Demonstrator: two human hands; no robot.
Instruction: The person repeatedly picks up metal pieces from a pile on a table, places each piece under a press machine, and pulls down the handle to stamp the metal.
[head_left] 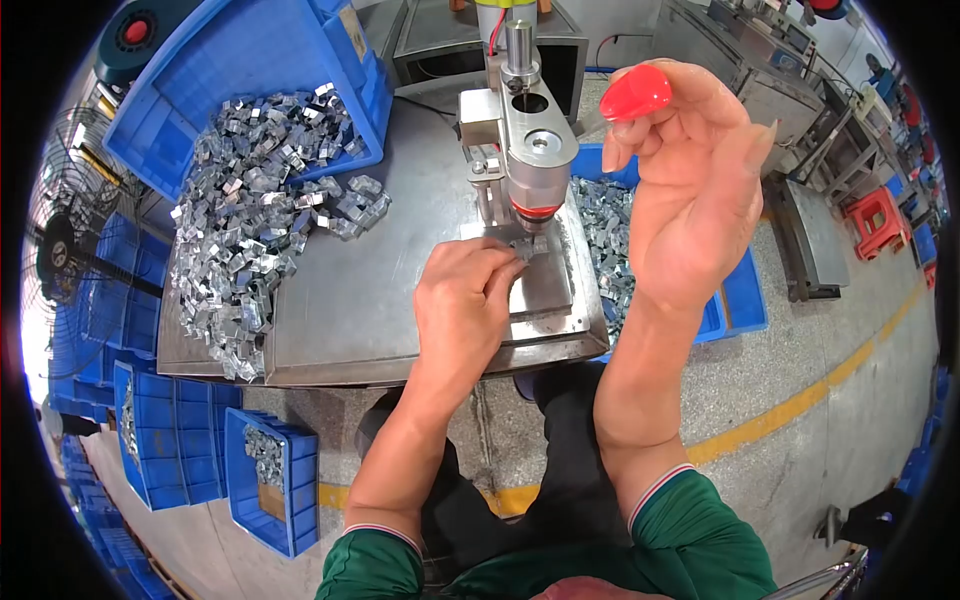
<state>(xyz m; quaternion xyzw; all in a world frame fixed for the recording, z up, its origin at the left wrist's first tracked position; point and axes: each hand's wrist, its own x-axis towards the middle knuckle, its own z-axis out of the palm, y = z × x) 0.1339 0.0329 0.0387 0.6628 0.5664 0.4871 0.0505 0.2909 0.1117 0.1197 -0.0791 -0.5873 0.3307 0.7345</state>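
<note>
My left hand is closed in a pinch at the press fixture, its fingertips on a small clear-and-metal piece under the press head. Its fingers partly cover that piece. Directly above is the silver press head with a red ring near its lower end. To the right of the press my right hand is raised, palm towards me. Its fingers curl around a glossy red knob, while the thumb stands apart. Whatever the knob is attached to is hidden.
A tipped blue bin spills a heap of small clear-and-metal pieces over the left of the metal table. Another blue bin with similar pieces stands right of the press. More blue bins are on the floor at left.
</note>
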